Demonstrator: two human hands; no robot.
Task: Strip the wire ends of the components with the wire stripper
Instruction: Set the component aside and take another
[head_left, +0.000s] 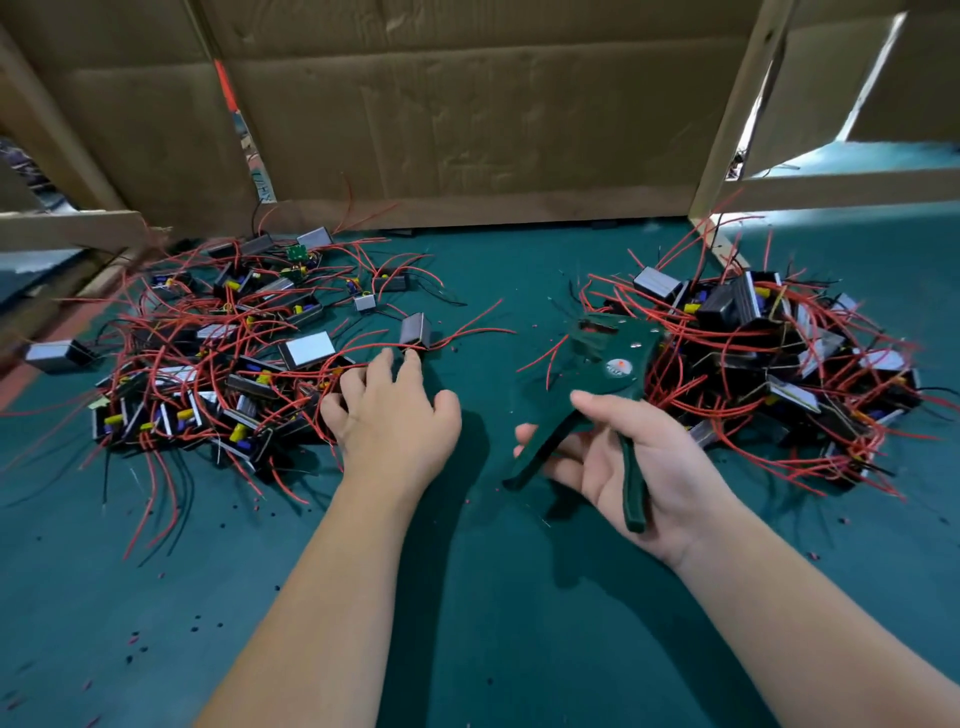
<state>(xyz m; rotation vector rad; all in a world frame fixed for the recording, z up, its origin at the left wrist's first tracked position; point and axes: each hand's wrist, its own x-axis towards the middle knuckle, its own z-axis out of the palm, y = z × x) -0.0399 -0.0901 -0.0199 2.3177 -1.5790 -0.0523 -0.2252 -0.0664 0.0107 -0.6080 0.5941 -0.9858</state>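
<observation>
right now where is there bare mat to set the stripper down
Bare green mat runs between the left pile and right pile, up to the cardboard wall; the wire stripper hangs over it. The near mat, this side of the left hand and right hand, is free too. Both piles are crowded tangles.

The stripper label, beyond the right grip, is too small to be read; one handle is partly covered by the thumb.
</observation>
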